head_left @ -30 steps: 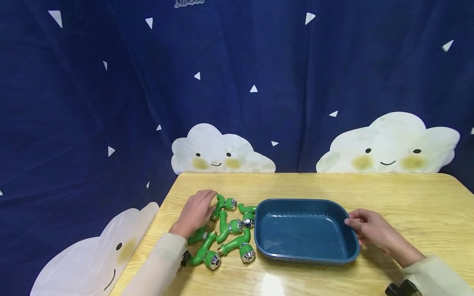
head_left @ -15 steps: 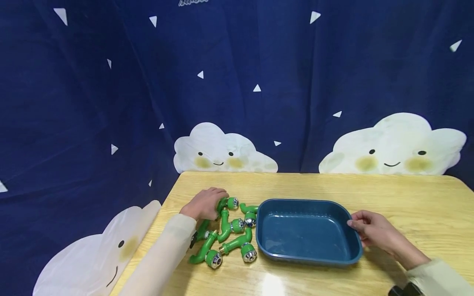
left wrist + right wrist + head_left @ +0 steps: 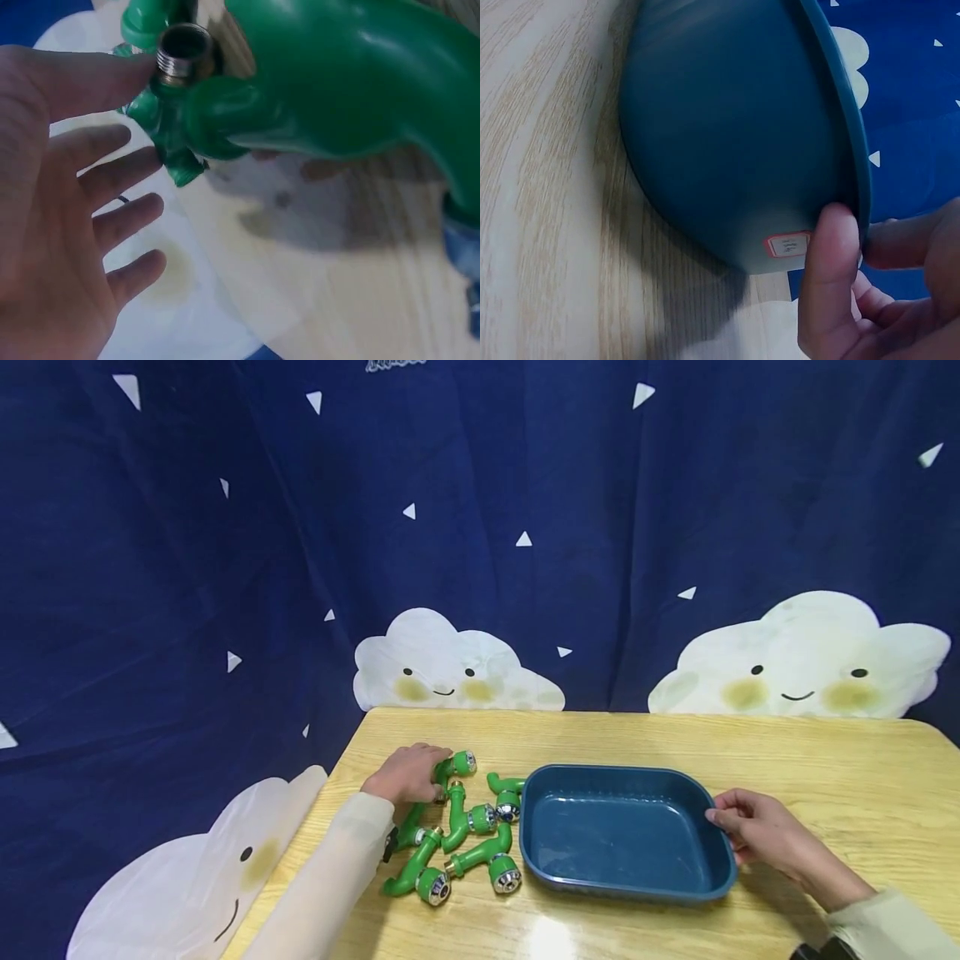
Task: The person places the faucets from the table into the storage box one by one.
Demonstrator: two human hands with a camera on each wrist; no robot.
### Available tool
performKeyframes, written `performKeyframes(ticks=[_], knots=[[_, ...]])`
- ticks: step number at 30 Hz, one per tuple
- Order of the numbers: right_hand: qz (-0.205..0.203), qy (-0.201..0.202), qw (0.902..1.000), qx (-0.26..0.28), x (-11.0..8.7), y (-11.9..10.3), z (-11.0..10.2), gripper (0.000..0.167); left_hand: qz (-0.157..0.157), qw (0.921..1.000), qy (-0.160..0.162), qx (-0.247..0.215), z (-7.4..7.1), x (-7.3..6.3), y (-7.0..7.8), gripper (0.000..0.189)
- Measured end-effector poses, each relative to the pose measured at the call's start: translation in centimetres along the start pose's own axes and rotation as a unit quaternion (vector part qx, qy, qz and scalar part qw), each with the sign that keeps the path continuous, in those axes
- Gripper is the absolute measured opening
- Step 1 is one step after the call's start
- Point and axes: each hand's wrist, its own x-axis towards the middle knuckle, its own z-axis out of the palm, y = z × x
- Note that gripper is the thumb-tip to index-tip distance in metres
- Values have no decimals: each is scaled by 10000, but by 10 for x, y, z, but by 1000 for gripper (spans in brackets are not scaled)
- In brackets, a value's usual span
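Left on desk: left hand, fingers spread, at tap
Tray: right hand pinching; sticker, right-wrist view only
Far: curtain

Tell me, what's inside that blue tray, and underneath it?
No objects show inside the blue tray; just its bare floor. Wooden table shows around it; underneath is covered by the tray, so I can't tell.

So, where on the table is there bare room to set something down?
Bare tabletop lies behind the blue tray, up to the curtain, in front of the tray, and past the right hand. Crowded: left of the tray, where green taps cluster by the left hand.
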Motion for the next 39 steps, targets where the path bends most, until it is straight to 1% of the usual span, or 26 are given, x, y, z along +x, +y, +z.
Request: performKeyframes(ticks=[7,12,15,16,18,20,22,25,27,29,31,34,36,39], knots=[[14,10,9999,99,0,0,0,31,-648,9964,375,-393,6,-2,-12,60],[36,-3,10000,67,3,-1,1,30,-1108,9920,444,-411,5,-2,-15,64],[-34,-24,10000,40,3,-1,1,31,-1342,9896,409,-328,5,0,-14,67],[-39,-31,10000,26,2,0,1,31,-1341,9896,397,-333,6,1,-14,69],[1,-23,10000,13,1,1,-1,30,-1201,9912,383,-408,7,4,-13,72],[8,-29,10000,17,-1,3,-1,30,-988,9926,345,-611,9,6,-12,75],[-30,-38,10000,42,-1,4,-1,29,-783,9925,288,-897,11,8,-14,81],[-98,-92,9999,103,0,4,0,30,-682,9899,90,-1240,9,10,-16,90],[-103,-122,9998,108,0,4,0,30,-643,9895,-75,-1291,6,12,-16,94],[-47,-131,9999,103,0,3,-1,31,-634,9902,-212,-1228,2,14,-15,95],[-12,-121,9999,62,0,2,-2,31,-706,9908,-271,-1121,-2,16,-15,93],[74,-81,9999,-16,1,0,-3,31,-960,9898,-277,-1014,-3,18,-15,92],[130,-63,9999,-53,1,-1,-2,30,-1159,9871,-267,-1072,-2,18,-16,95],[159,-51,9999,-44,2,-1,-1,30,-1306,9836,-274,-1216,2,17,-17,98]])
